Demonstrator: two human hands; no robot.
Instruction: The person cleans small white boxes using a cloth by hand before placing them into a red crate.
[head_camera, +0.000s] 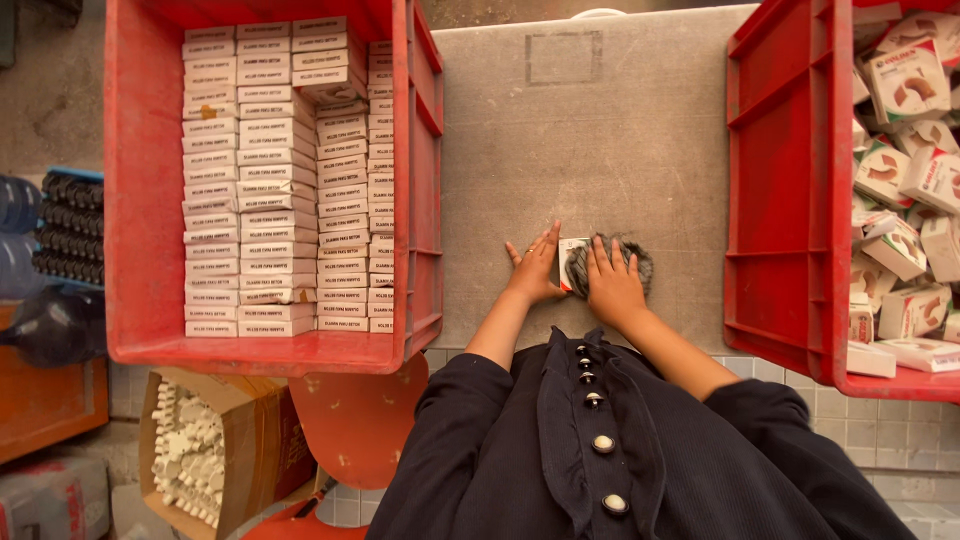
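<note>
A grey stone table (600, 150) carries two red crates: the left crate (135, 200) is packed with tidy rows of white boxes (265, 180), the right crate (785, 200) holds loose cartons (905, 85) in a jumble. Between them, at the near edge, the left hand (535, 268) lies open and flat against a small white box (572, 262), while the right hand (612, 283) presses with spread fingers on a dark scrubbing pad (635, 262) and the box's other side.

Both bare forearms reach straight forward out of dark rolled-back sleeves, running close and nearly parallel. The left hand (533, 268) lies palm down with fingers spread and straight, thumb angled out to its own side. The right hand (612, 283) sits just beside it, palm down too, fingers extended forward and slightly fanned, knuckles gently raised.
</note>
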